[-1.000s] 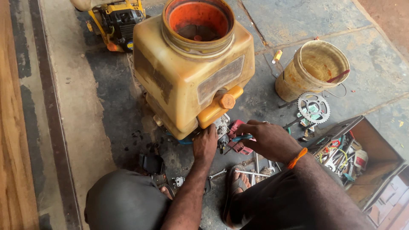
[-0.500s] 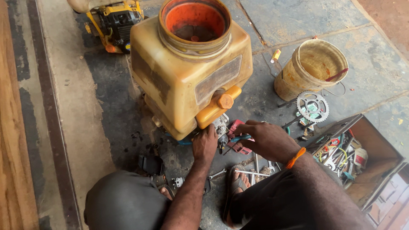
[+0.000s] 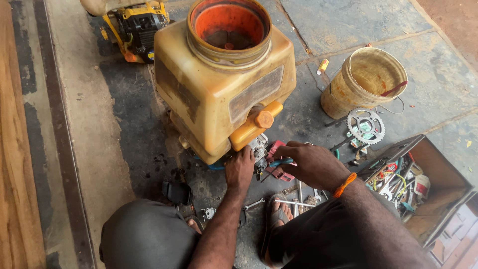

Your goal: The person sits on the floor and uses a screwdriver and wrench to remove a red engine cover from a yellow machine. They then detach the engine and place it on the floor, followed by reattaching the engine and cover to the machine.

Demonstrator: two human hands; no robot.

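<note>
A large yellow plastic tank [image 3: 219, 94] with an orange round opening stands on the floor in front of me, a small engine part [image 3: 259, 147] showing under its near corner. My left hand [image 3: 239, 169] presses against the tank's lower edge beside that engine part. My right hand [image 3: 306, 164] is closed around a blue-handled tool [image 3: 279, 163] that points toward the engine part, next to a red piece [image 3: 275, 149]. An orange band sits on my right wrist.
A dirty yellow bucket [image 3: 366, 82] stands at the right, a sprocket [image 3: 366, 126] lying below it. An open box [image 3: 423, 184] of tools sits at lower right. A yellow engine unit [image 3: 137, 25] is at the top left. Wrenches and small parts lie between my feet.
The view has shifted slightly. Both hands stay at the base of the tank with little visible movement.
</note>
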